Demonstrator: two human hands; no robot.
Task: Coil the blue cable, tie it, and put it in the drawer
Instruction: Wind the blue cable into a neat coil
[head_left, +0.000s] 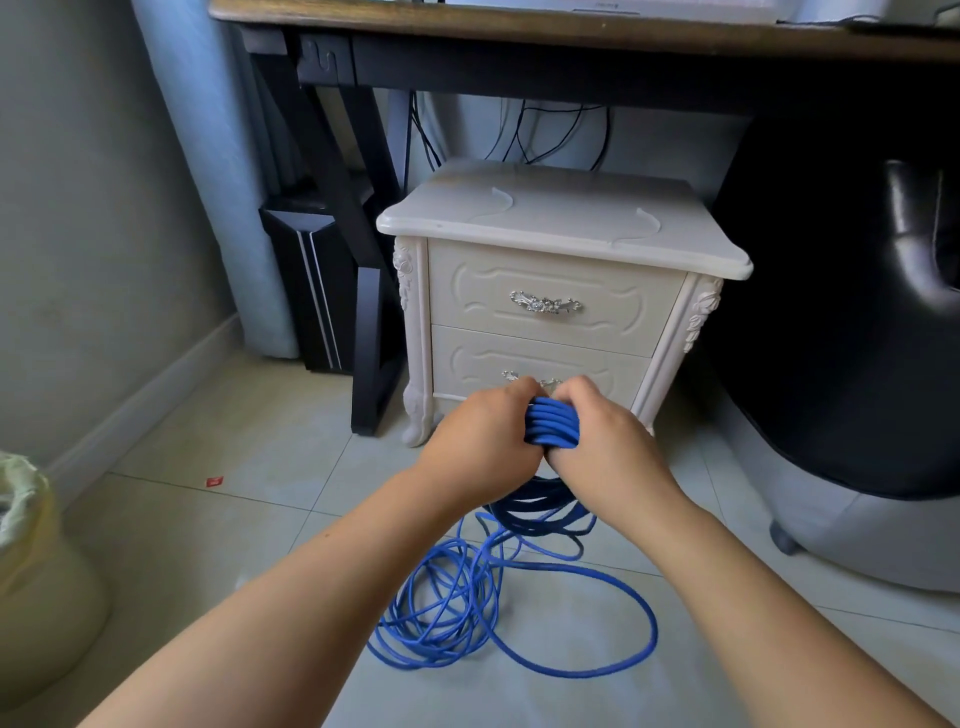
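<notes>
Both hands hold a bundle of several turns of the blue cable (551, 422) in front of the white nightstand. My left hand (480, 436) grips the bundle from the left, my right hand (605, 441) from the right, and their fingers meet over it. The held loops hang down below my hands, and more loose blue cable lies tangled on the tiled floor beneath my forearms. The nightstand has two drawers; the upper drawer (553, 306) is closed, and the lower drawer (530, 364) also looks closed, its handle partly hidden behind my hands.
A wooden desk (519, 26) stands over the nightstand, with black legs and a dark computer tower (311, 280) to the left. A black and grey chair base (852, 415) fills the right. A bin with a yellow-green liner (31, 545) stands at the left edge.
</notes>
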